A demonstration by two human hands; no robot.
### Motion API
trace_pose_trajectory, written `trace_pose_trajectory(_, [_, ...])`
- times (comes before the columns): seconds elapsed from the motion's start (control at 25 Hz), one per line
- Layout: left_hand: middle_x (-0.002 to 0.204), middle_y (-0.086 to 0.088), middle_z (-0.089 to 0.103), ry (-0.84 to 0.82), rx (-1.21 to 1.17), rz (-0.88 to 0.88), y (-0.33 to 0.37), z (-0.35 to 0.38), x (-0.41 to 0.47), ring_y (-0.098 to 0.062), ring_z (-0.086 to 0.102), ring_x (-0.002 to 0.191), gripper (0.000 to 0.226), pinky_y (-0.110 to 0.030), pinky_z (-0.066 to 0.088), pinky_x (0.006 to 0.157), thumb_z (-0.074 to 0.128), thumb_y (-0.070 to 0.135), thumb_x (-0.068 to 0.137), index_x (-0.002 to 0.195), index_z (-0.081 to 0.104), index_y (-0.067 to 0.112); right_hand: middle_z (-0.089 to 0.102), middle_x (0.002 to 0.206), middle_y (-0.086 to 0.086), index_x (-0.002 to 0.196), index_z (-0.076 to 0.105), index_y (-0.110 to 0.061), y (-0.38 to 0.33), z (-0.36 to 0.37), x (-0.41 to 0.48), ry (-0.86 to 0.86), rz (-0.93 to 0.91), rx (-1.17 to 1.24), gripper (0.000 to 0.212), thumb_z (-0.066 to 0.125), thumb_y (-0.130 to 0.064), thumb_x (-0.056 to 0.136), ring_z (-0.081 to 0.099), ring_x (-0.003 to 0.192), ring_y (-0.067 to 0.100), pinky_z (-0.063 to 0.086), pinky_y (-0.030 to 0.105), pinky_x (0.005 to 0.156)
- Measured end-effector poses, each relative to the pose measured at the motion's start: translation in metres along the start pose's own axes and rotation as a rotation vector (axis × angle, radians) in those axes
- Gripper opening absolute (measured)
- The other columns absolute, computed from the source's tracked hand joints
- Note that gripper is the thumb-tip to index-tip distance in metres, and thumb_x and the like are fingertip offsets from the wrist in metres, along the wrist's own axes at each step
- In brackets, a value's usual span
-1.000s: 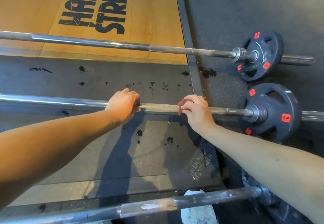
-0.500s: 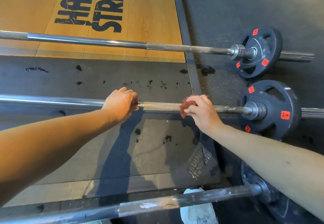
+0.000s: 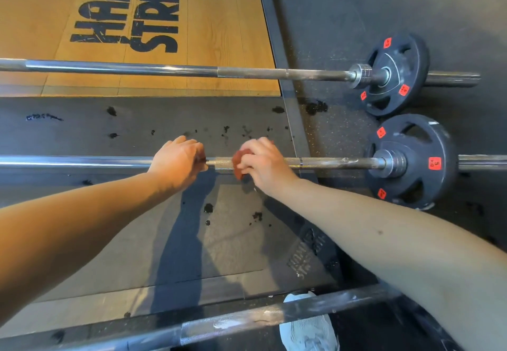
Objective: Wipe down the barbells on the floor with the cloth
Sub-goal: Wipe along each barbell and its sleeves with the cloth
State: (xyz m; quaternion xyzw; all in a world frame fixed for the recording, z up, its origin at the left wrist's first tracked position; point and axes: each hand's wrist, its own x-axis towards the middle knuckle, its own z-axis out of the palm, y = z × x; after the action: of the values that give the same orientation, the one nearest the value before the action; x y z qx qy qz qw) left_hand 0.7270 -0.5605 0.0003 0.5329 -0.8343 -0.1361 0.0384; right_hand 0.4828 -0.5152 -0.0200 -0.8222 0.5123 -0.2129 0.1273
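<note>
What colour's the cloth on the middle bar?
Reddish-brown: cloth in the right hand on the middle barbell, head view.

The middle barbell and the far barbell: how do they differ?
The middle barbell is gripped by the left hand and by the right hand with a red cloth; nobody touches the far barbell. The middle barbell lies mostly over grey mat, the far barbell mostly over wooden boards. Both carry a black plate with red labels.

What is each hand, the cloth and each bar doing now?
left hand: grips the middle barbell.
right hand: holds the cloth on the middle barbell.
cloth: bunched against that bar.
middle barbell: lying on the floor, plate on its right end.
far barbell: lying on the floor, untouched.
near barbell: lying on the floor, untouched.
</note>
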Motion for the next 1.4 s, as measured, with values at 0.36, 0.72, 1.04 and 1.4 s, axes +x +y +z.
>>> trace_pose_trajectory(0.36, [0.101,0.004,0.066,0.001,0.023,0.038,-0.003,0.001,-0.005,-0.016,0.047,0.089,0.012,-0.030,0.038,0.075,0.069,0.031,0.095,0.102,0.069,0.021,0.058,0.114,-0.009,0.079,0.075,-0.021,0.024,-0.019,-0.044,0.093,0.416,-0.018,0.019,0.071,-0.010,0.093,0.046,0.110,0.015,0.049,0.041,0.097])
trace_pose_trajectory(0.72, [0.098,0.006,0.065,-0.020,0.137,0.065,0.003,0.000,-0.002,-0.018,0.053,0.088,0.016,-0.035,0.046,0.082,0.063,0.040,0.095,0.098,0.062,0.025,0.063,0.116,0.003,0.084,0.076,-0.019,-0.005,-0.009,-0.026,0.009,0.100,-0.100,0.018,0.075,-0.001,0.085,0.053,0.108,0.028,0.049,0.038,0.081])
trace_pose_trajectory(1.04, [0.099,0.007,0.065,-0.040,0.087,0.038,0.005,-0.003,-0.006,-0.016,0.051,0.089,0.013,-0.033,0.043,0.082,0.067,0.037,0.095,0.099,0.066,0.026,0.058,0.125,-0.004,0.100,0.078,-0.025,0.000,-0.015,-0.027,0.043,0.537,-0.035,0.016,0.064,-0.018,0.098,0.054,0.114,0.021,0.043,0.034,0.098])
trace_pose_trajectory(1.4, [0.099,0.009,0.063,-0.043,0.120,0.040,0.004,-0.004,-0.006,-0.017,0.055,0.096,0.018,-0.034,0.039,0.091,0.062,0.045,0.090,0.099,0.063,0.029,0.059,0.121,-0.007,0.094,0.075,-0.021,0.001,-0.028,-0.043,-0.028,0.339,-0.037,0.018,0.066,-0.006,0.092,0.053,0.109,0.022,0.050,0.044,0.088])
